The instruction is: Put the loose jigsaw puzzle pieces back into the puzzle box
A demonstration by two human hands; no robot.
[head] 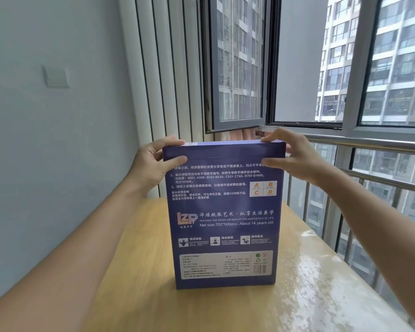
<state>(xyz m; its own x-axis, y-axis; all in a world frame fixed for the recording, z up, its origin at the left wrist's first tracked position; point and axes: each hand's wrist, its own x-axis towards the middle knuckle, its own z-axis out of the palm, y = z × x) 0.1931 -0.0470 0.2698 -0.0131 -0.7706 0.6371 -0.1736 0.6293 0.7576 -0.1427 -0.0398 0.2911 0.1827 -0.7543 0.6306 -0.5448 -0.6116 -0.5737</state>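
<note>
At frame centre the puzzle box (225,212) stands upright on the desk (309,283), closed; left hand (151,161) and right hand (295,154) pinch its top corners. No loose pieces visible; packing seems finished.

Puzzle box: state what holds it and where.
Both hands grip the upright puzzle box at its top end: left hand at the left corner, right hand at the right.

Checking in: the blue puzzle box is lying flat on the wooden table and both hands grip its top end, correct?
Not quite. The head view shows the blue puzzle box standing upright on its bottom end on the wooden table, not lying flat. The rest holds: the left hand and right hand both grip its top end.
</note>
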